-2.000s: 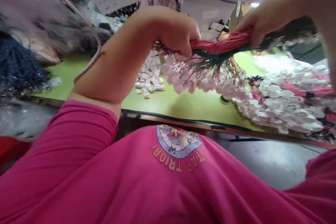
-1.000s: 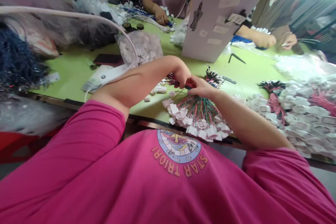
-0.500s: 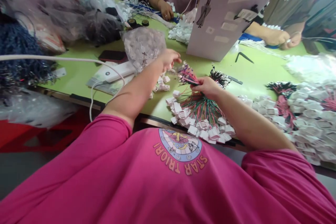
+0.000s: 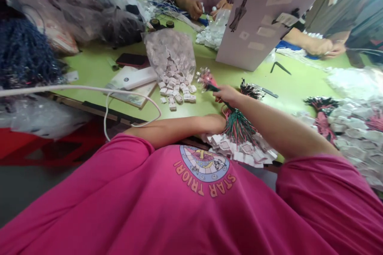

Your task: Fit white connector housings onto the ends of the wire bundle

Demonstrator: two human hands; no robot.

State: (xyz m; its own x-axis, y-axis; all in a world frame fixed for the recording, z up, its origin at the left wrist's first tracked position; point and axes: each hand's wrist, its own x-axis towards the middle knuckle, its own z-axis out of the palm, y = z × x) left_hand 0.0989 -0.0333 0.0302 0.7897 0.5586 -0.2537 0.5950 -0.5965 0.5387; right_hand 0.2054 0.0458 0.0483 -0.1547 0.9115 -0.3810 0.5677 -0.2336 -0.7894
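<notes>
A bundle of thin red, black and green wires (image 4: 240, 125) fans out between my arms, with many white plastic connectors (image 4: 236, 149) at its near end. My right hand (image 4: 229, 95) is closed round its upper part, and bare metal terminals (image 4: 206, 79) stick out beyond my fingers to the left. My left hand (image 4: 216, 123) lies against the near left side of the same bundle, just below my right hand. Its fingers are hidden by the wires. Loose white connectors (image 4: 176, 87) spill from the mouth of a clear plastic bag (image 4: 170, 50) beyond my left forearm.
Behind the wires lie a second dark-tipped wire bundle (image 4: 249, 89), tweezers (image 4: 269, 93) and a black hex key (image 4: 280, 67). A tall grey box (image 4: 254, 20) stands at the back. White connectors (image 4: 356, 135) heap at right; a white cable (image 4: 74, 87) crosses at left. Two co-workers' hands (image 4: 196, 8) are at work opposite.
My left hand has come back from beside the plastic bag to the near side of the wire bundle. My right hand still grips the wires. The co-worker opposite has raised both hands.
</notes>
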